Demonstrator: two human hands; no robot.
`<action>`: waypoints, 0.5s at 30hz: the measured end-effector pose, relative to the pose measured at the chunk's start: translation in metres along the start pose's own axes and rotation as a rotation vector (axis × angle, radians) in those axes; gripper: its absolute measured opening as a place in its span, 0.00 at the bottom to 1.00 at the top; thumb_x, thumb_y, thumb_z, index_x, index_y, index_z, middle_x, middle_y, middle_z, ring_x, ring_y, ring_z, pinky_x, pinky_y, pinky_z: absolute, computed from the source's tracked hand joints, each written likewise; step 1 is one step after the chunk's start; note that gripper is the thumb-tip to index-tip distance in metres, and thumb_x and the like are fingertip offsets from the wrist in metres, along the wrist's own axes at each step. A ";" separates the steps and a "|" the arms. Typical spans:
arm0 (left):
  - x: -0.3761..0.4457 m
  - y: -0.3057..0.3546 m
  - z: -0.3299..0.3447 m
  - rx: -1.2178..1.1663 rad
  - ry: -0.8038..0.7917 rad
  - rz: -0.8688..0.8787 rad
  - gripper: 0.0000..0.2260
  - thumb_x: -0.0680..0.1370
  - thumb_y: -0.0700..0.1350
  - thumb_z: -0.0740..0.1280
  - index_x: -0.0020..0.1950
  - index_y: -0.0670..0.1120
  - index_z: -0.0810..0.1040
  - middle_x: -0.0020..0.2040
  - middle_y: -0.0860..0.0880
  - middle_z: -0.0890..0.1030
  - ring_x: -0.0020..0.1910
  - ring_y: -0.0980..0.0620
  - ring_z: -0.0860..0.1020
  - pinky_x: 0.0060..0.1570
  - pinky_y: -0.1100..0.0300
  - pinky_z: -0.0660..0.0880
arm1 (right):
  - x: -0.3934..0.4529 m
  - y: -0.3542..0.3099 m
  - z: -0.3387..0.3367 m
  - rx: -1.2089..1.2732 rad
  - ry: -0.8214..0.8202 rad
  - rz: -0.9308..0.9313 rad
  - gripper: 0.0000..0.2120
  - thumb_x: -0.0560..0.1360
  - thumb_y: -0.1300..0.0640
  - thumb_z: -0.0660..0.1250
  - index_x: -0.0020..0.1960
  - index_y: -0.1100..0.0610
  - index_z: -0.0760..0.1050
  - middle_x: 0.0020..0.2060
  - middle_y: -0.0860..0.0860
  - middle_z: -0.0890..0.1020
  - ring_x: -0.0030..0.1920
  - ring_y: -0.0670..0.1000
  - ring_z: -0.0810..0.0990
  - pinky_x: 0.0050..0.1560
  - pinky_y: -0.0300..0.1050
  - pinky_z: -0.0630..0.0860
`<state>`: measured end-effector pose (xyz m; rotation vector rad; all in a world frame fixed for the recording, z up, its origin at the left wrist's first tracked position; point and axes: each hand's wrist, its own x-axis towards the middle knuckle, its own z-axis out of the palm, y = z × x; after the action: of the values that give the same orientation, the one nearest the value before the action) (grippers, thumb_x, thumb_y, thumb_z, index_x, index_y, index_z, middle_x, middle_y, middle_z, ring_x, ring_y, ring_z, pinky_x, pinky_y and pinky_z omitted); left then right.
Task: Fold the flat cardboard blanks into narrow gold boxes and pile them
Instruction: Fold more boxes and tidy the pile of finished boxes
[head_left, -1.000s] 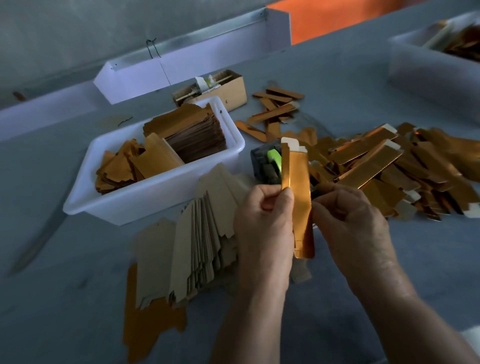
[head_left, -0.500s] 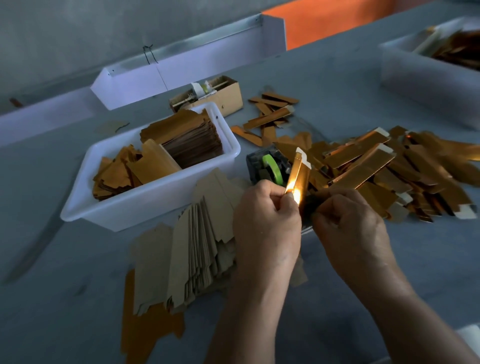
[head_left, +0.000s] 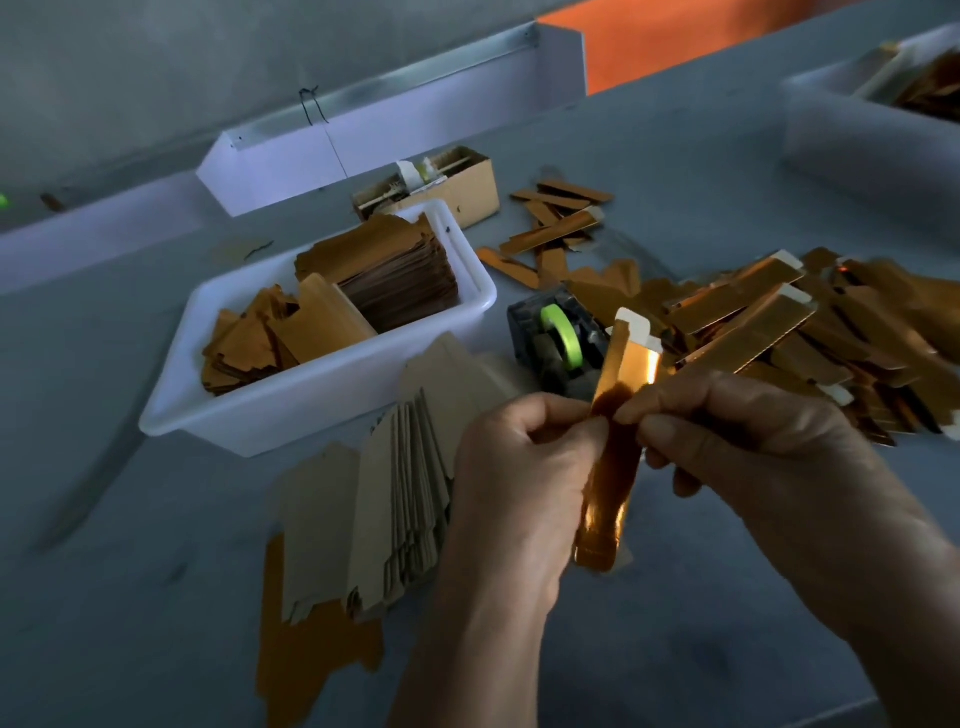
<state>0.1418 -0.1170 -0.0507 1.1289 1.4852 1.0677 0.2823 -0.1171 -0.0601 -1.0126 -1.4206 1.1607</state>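
Observation:
A narrow gold box (head_left: 610, 467) stands nearly upright between my hands, its white top flap (head_left: 636, 325) open. My left hand (head_left: 519, 478) pinches its left side near the middle. From the right, my right hand (head_left: 753, 457) pinches the same stretch with thumb and fingers. A fanned stack of flat brown blanks (head_left: 395, 483) lies on the table just left of my left hand. Behind my right hand spreads a heap of folded gold boxes (head_left: 779, 332).
A white tub (head_left: 311, 410) with gold blanks sits at the left middle. A dark tape dispenser with a green roll (head_left: 558, 343) stands behind the held box. A small cardboard box (head_left: 467, 182), scattered gold pieces (head_left: 556, 223) and another white tub (head_left: 857, 135) lie farther back.
The gold box went from upright to tipped away and foreshortened, then came back to nearly upright. Both hands have kept hold of it.

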 end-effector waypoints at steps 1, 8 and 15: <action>-0.001 -0.001 0.000 -0.007 -0.004 -0.001 0.05 0.75 0.43 0.70 0.40 0.49 0.83 0.32 0.51 0.82 0.27 0.58 0.77 0.26 0.65 0.71 | 0.000 0.001 0.002 -0.027 -0.012 -0.003 0.09 0.64 0.55 0.64 0.42 0.52 0.81 0.38 0.46 0.82 0.38 0.41 0.79 0.32 0.30 0.73; -0.005 0.002 -0.002 -0.153 -0.105 -0.048 0.04 0.76 0.38 0.69 0.42 0.44 0.82 0.37 0.48 0.85 0.37 0.52 0.84 0.39 0.61 0.81 | 0.003 0.004 0.003 -0.198 -0.026 0.020 0.20 0.67 0.56 0.67 0.55 0.38 0.74 0.40 0.45 0.82 0.40 0.42 0.80 0.36 0.32 0.76; -0.007 0.004 -0.007 -0.173 -0.190 -0.058 0.05 0.77 0.36 0.66 0.46 0.42 0.83 0.41 0.46 0.86 0.41 0.50 0.85 0.44 0.58 0.82 | 0.004 0.001 0.005 -0.258 0.049 0.083 0.15 0.64 0.52 0.68 0.49 0.43 0.69 0.38 0.42 0.83 0.37 0.41 0.82 0.31 0.33 0.76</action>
<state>0.1361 -0.1234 -0.0450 1.0293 1.2450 1.0001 0.2765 -0.1142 -0.0603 -1.2811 -1.5286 1.0208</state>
